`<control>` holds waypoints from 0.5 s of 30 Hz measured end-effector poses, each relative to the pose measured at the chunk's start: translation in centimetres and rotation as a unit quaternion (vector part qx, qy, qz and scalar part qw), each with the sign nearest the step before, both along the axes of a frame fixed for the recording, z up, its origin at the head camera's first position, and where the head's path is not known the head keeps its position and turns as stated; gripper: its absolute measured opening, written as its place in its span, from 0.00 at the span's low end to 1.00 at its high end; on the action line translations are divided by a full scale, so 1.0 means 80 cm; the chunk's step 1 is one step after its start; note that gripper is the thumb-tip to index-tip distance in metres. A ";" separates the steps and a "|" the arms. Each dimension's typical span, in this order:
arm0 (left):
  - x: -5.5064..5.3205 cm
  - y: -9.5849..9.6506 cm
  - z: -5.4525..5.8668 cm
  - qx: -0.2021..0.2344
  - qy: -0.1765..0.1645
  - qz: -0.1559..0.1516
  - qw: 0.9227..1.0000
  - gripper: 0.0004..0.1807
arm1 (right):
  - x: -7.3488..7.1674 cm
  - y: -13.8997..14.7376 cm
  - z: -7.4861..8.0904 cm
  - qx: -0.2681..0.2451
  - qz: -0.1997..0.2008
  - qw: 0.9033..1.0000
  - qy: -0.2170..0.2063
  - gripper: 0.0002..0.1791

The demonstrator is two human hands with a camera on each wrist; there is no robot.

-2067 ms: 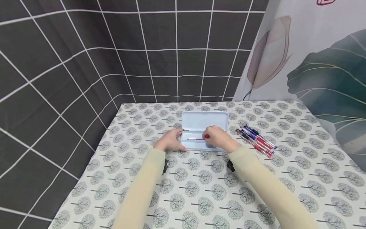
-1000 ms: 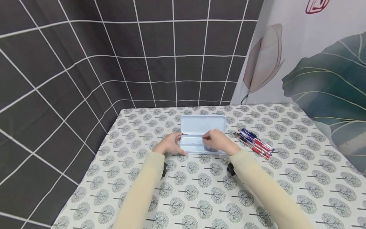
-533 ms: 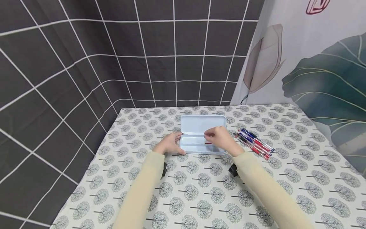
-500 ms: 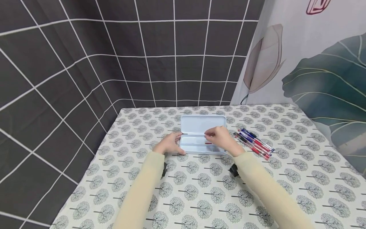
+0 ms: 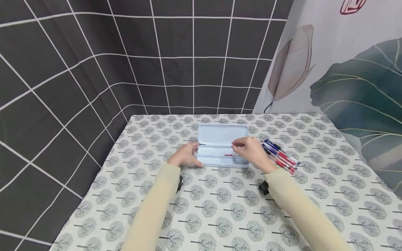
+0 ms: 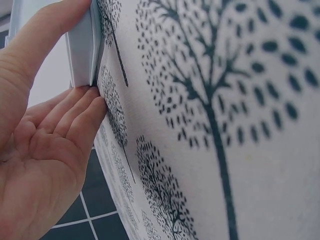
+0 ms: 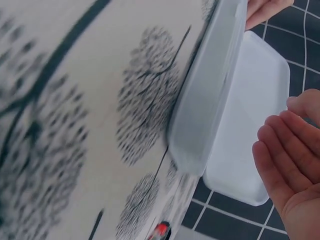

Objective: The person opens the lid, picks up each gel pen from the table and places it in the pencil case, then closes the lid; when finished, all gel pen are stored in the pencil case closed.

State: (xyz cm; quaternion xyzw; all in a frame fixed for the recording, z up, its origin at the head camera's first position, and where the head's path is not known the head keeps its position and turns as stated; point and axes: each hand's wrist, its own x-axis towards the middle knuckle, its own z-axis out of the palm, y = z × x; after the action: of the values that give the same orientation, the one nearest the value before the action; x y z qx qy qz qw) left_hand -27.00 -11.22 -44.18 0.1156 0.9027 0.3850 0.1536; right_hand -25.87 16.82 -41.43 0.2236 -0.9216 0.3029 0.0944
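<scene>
A pale blue pencil case [image 5: 216, 161] lies on the table with its lid [image 5: 223, 134] raised behind. My left hand [image 5: 185, 154] grips its left end, thumb at the front corner and fingers at the back; the left wrist view shows the thumb and fingers on two sides of the case wall. Inside the case lies a thin pen [image 5: 228, 155] with a red part. My right hand [image 5: 252, 151] hovers over the right end of the case, thumb close to the bent forefinger. In the right wrist view its fingers [image 7: 280, 155] are loosely bent, with nothing seen between them.
Several blue, red and black pens [image 5: 281, 155] lie in a bundle just right of the case, close to my right hand. The tree-print tablecloth [image 5: 223, 209] covers the table. A dark gridded curtain [image 5: 176, 69] hangs behind it.
My right hand has drawn back to the right, uncovering the red part of the pen and the case's small right compartment. My left hand stays at the left end.
</scene>
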 end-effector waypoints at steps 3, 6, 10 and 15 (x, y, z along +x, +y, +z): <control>0.001 -0.002 0.004 -0.006 0.002 0.002 1.000 0.57 | 0.002 0.008 0.002 0.006 -0.007 1.000 0.003 0.11; 0.003 -0.004 0.007 -0.011 0.004 0.003 1.000 0.57 | 0.003 0.017 0.003 0.009 -0.015 1.000 -0.003 0.11; 0.005 -0.004 0.009 -0.010 0.001 0.005 1.000 0.57 | 0.005 0.028 0.003 0.010 -0.029 0.999 -0.020 0.12; 0.007 -0.004 0.011 -0.004 -0.003 0.000 1.000 0.57 | 0.005 0.042 0.003 0.009 -0.054 0.998 -0.041 0.13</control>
State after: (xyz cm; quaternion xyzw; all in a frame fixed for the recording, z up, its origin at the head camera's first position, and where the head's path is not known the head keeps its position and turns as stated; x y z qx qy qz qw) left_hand -26.46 -11.51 -43.31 0.1139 0.9035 0.3822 0.1572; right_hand -25.51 20.16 -41.22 0.1621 -0.9379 0.2984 0.0705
